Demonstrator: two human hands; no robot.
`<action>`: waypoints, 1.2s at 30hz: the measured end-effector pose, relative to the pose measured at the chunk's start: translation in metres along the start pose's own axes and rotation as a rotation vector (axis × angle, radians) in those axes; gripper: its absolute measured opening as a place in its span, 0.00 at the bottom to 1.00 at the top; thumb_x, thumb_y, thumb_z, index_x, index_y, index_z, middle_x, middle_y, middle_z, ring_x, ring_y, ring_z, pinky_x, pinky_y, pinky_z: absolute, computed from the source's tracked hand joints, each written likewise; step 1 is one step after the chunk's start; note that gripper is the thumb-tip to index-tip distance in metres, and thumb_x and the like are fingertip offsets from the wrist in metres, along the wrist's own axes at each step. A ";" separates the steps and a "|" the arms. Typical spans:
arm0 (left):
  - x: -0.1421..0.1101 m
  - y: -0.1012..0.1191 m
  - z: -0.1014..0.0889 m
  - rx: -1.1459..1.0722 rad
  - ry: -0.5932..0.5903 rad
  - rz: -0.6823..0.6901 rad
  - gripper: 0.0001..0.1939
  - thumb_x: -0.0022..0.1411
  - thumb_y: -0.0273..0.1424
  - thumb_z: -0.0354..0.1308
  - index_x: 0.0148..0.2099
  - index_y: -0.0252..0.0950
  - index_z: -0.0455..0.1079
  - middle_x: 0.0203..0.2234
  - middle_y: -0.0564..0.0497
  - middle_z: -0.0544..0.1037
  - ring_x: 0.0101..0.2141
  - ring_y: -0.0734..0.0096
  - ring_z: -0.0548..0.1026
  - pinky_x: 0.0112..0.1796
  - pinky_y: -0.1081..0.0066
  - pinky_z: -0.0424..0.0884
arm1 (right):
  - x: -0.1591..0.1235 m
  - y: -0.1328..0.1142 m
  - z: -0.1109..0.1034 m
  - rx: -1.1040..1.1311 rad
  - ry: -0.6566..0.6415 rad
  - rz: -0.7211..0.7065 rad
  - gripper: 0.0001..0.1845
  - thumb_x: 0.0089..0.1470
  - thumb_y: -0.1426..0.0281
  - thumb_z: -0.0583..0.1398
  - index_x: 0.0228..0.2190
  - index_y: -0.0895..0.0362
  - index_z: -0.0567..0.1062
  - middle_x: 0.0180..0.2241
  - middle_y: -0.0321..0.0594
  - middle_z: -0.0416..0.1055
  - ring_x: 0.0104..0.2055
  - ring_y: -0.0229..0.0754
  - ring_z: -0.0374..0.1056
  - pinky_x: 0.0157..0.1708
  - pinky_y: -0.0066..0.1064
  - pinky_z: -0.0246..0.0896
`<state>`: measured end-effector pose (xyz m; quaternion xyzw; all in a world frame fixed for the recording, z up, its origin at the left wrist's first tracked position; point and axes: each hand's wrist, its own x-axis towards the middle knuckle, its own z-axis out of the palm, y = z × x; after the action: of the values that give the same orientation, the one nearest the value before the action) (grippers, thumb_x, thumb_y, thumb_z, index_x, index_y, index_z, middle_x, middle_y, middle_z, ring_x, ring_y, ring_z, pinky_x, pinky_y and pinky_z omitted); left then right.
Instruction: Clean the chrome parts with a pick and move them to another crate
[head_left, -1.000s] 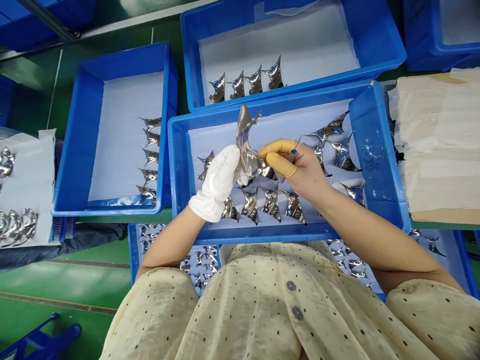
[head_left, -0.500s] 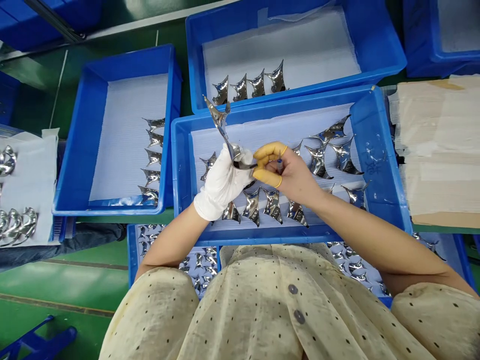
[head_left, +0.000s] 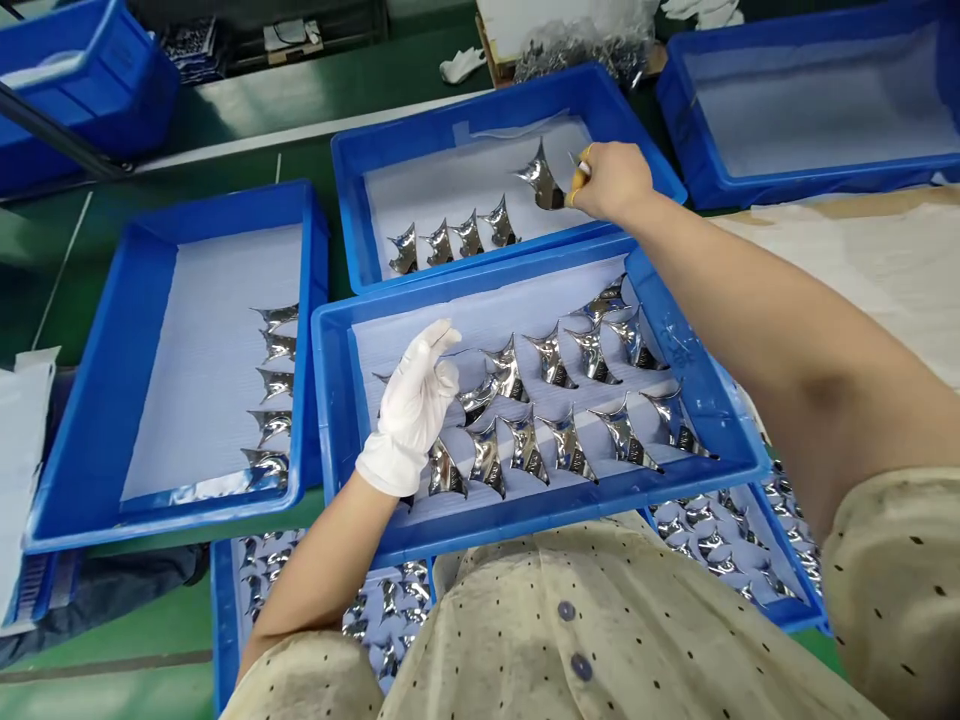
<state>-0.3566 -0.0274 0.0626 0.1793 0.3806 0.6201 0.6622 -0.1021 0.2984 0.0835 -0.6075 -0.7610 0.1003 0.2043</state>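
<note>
My right hand (head_left: pixel 615 180), with yellow finger covers, grips a shiny chrome pronged metal part (head_left: pixel 541 180) by its lower right end. A slim pen-like item (head_left: pixel 583 168) also shows at those fingers. The part is over the far blue bin (head_left: pixel 349 180), right of a short row of similar parts (head_left: pixel 470 235). Over the left side of the near blue bin (head_left: pixel 577 512), my left hand (head_left: pixel 412 400) wears a white glove. Its fingers are bent, apart from the thumb, with nothing seen between them. Below lie two rows of chrome parts (head_left: pixel 570 445), some behind the glove.
A blue bin (head_left: pixel 82 400) on the left holds a column of chrome parts (head_left: pixel 276 383). Another blue bin (head_left: pixel 825 180) stands at the far right, beyond white sheets (head_left: pixel 862 255). Lower bins with many small parts (head_left: pixel 720 540) lie near my body.
My right hand has carried the metal part from my left hand to above the far bin. My left hand has let go of it and shifted slightly left. The view has tilted up.
</note>
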 end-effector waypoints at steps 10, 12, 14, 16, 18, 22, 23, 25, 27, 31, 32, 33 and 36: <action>0.007 0.003 -0.010 -0.037 0.053 -0.022 0.14 0.68 0.37 0.69 0.53 0.37 0.80 0.47 0.49 0.81 0.27 0.87 0.73 0.30 0.84 0.76 | 0.044 0.035 0.055 -0.135 -0.207 -0.067 0.31 0.37 0.59 0.80 0.10 0.54 0.65 0.11 0.27 0.55 0.16 0.29 0.58 0.18 0.25 0.59; 0.008 0.003 -0.011 -0.038 0.061 -0.022 0.13 0.69 0.36 0.69 0.53 0.37 0.80 0.46 0.49 0.81 0.26 0.87 0.72 0.29 0.85 0.76 | 0.037 0.019 0.045 -0.188 -0.239 -0.071 0.31 0.35 0.57 0.81 0.11 0.53 0.66 0.11 0.28 0.55 0.17 0.30 0.56 0.19 0.26 0.57; 0.008 0.004 -0.013 -0.035 0.067 -0.004 0.13 0.69 0.36 0.69 0.52 0.37 0.80 0.45 0.49 0.81 0.26 0.87 0.71 0.28 0.85 0.75 | 0.016 -0.001 0.029 -0.166 -0.197 -0.113 0.29 0.48 0.49 0.74 0.15 0.55 0.69 0.14 0.29 0.59 0.20 0.28 0.59 0.22 0.24 0.56; 0.008 0.005 -0.014 -0.026 0.066 0.023 0.15 0.68 0.37 0.69 0.53 0.37 0.80 0.43 0.50 0.81 0.25 0.86 0.72 0.28 0.84 0.75 | -0.022 -0.025 0.014 -0.122 -0.244 -0.185 0.29 0.61 0.47 0.64 0.22 0.58 0.75 0.19 0.32 0.68 0.23 0.27 0.64 0.26 0.23 0.57; 0.010 0.006 -0.015 -0.015 0.063 0.037 0.16 0.67 0.38 0.71 0.53 0.38 0.79 0.40 0.51 0.80 0.25 0.86 0.72 0.27 0.84 0.76 | -0.071 -0.046 0.002 -0.116 -0.467 -0.283 0.23 0.62 0.50 0.66 0.29 0.58 0.81 0.25 0.37 0.78 0.26 0.33 0.69 0.28 0.29 0.61; 0.012 0.006 -0.009 -0.014 0.059 0.018 0.15 0.65 0.36 0.72 0.52 0.38 0.80 0.35 0.53 0.79 0.25 0.85 0.71 0.28 0.83 0.76 | -0.156 -0.069 -0.002 -0.379 -0.722 -0.294 0.16 0.55 0.62 0.70 0.43 0.58 0.86 0.38 0.50 0.84 0.43 0.54 0.79 0.34 0.35 0.64; 0.012 0.005 -0.006 -0.019 0.048 0.009 0.15 0.64 0.36 0.73 0.51 0.37 0.81 0.34 0.53 0.79 0.25 0.84 0.71 0.28 0.83 0.76 | -0.168 -0.070 -0.001 -0.458 -0.753 -0.276 0.17 0.57 0.64 0.68 0.46 0.59 0.85 0.42 0.54 0.84 0.47 0.57 0.79 0.36 0.36 0.65; 0.010 0.003 -0.002 -0.022 0.005 -0.021 0.14 0.62 0.36 0.74 0.47 0.35 0.82 0.32 0.52 0.79 0.25 0.84 0.71 0.27 0.84 0.74 | -0.179 -0.069 -0.001 -0.524 -0.781 -0.243 0.17 0.60 0.66 0.64 0.48 0.60 0.85 0.46 0.57 0.83 0.51 0.59 0.79 0.38 0.37 0.65; 0.006 -0.001 0.000 0.003 -0.065 -0.089 0.12 0.62 0.36 0.74 0.43 0.33 0.83 0.29 0.51 0.79 0.24 0.84 0.71 0.25 0.84 0.72 | -0.181 -0.066 -0.006 -0.446 -0.687 -0.202 0.17 0.62 0.66 0.64 0.48 0.61 0.84 0.44 0.56 0.83 0.49 0.59 0.79 0.38 0.38 0.65; -0.005 -0.010 0.008 0.132 -0.259 -0.335 0.21 0.65 0.46 0.71 0.44 0.29 0.83 0.31 0.44 0.81 0.21 0.82 0.71 0.20 0.82 0.69 | -0.193 -0.065 -0.025 0.055 -0.120 -0.326 0.12 0.63 0.67 0.63 0.45 0.54 0.84 0.39 0.43 0.85 0.39 0.48 0.80 0.39 0.37 0.70; -0.007 -0.013 0.011 0.138 -0.298 -0.384 0.25 0.65 0.49 0.70 0.46 0.30 0.83 0.35 0.41 0.83 0.21 0.82 0.72 0.19 0.82 0.69 | -0.200 -0.067 -0.029 0.201 0.009 -0.443 0.10 0.64 0.69 0.63 0.44 0.52 0.84 0.38 0.39 0.85 0.36 0.44 0.80 0.38 0.35 0.71; -0.008 -0.015 0.015 0.118 -0.323 -0.415 0.28 0.64 0.53 0.69 0.48 0.31 0.83 0.40 0.40 0.83 0.21 0.82 0.72 0.18 0.81 0.68 | -0.209 -0.070 -0.032 0.335 0.112 -0.583 0.08 0.63 0.70 0.64 0.42 0.50 0.84 0.37 0.37 0.84 0.34 0.41 0.79 0.35 0.33 0.71; -0.009 -0.018 0.025 -0.018 -0.305 -0.385 0.27 0.60 0.52 0.72 0.50 0.35 0.81 0.43 0.42 0.82 0.23 0.82 0.72 0.19 0.81 0.68 | -0.234 -0.078 -0.034 0.599 0.254 -0.925 0.09 0.61 0.73 0.67 0.42 0.48 0.82 0.32 0.32 0.83 0.29 0.36 0.77 0.26 0.28 0.68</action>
<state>-0.3253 -0.0334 0.0689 0.1893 0.2979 0.4517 0.8194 -0.1152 0.0506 0.1009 -0.1333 -0.8557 0.1379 0.4805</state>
